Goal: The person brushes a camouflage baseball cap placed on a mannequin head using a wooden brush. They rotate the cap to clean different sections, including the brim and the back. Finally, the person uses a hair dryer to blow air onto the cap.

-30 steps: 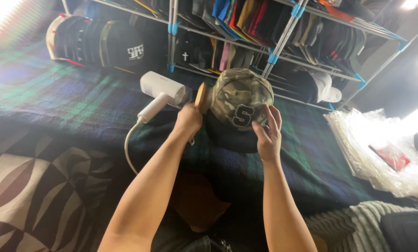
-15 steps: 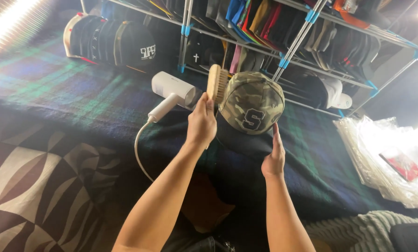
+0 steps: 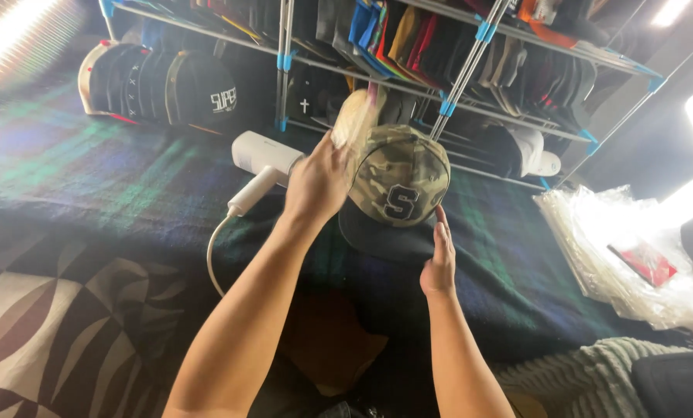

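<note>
The left hand clenches a brush against the camouflage cap, which the right hand grips by its brim above the blanket; brushing looks midway.

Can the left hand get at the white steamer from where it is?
Probably yes. The left hand holds a brush against the camo cap, and the white steamer lies just beside it on the plaid cloth, nothing between. The brush occupies its grip, though.
</note>
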